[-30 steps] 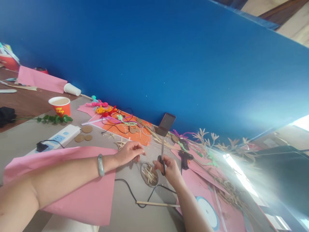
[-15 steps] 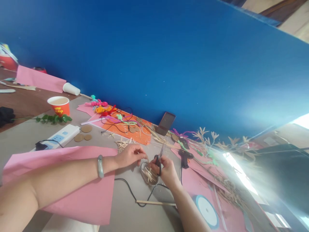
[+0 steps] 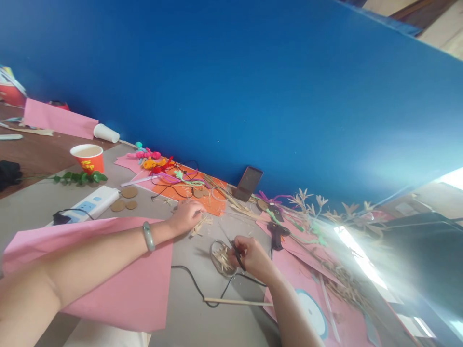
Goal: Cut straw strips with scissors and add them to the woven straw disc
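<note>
My left hand (image 3: pixel 187 217), with a jade-green bangle on the wrist, is at a small pile of pale straw strips (image 3: pixel 201 224). Its fingers are curled together, and what they hold, if anything, is hidden. In my right hand (image 3: pixel 252 256) is a pair of black-handled scissors (image 3: pixel 237 253), the blades pointing up and left. Just left of that hand stands a small round clear container (image 3: pixel 213 264) with short cut strips (image 3: pixel 223 257) inside it.
Pink paper (image 3: pixel 126 279) lies under my left forearm. A thin stick (image 3: pixel 235 302) and black cord lie in front. Around them are a glue gun (image 3: pixel 278 233), a phone (image 3: pixel 248 183) leaning on the blue partition, a power strip (image 3: pixel 92 202) and a red paper cup (image 3: pixel 88 159).
My left hand has moved left and away from the container to the straw pile. The scissors have tilted from nearly upright to leaning left, and my right hand has shifted slightly right.
</note>
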A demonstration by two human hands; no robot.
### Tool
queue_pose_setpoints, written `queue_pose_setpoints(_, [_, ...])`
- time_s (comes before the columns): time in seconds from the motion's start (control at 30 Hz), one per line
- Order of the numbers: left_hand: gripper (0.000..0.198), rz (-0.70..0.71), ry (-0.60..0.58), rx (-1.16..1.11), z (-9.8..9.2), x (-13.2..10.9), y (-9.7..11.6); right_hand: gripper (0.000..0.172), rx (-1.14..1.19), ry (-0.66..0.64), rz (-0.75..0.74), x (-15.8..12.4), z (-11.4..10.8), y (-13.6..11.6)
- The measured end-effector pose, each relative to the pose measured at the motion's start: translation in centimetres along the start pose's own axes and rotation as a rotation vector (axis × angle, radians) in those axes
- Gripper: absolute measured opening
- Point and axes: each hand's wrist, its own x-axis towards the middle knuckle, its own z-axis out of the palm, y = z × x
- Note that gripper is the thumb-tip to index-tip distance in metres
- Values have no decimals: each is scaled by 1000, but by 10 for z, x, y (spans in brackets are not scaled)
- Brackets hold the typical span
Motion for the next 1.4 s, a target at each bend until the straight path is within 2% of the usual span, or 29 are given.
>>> queue_pose_setpoints(0.23, [13,216,-55,259,2,-10,5,16,-87,21,-41,3,5,3])
queue_pose_setpoints(0.47, [10,227,-41,403,5,-12,3,20,-82,108,-20,5,5,3])
queue_pose_setpoints(0.77, [13,167,-55,284,6,-10,4,17,-4,235,45,9,5,3])
queue_pose_setpoints(1.13, [9,154,-28,159,5,-11,10,16,90,335,26,12,12,-1])
queue_pose_setpoints(1.4, [7,136,0,81,4,-11,14,16,44,371,0,12,16,-2])
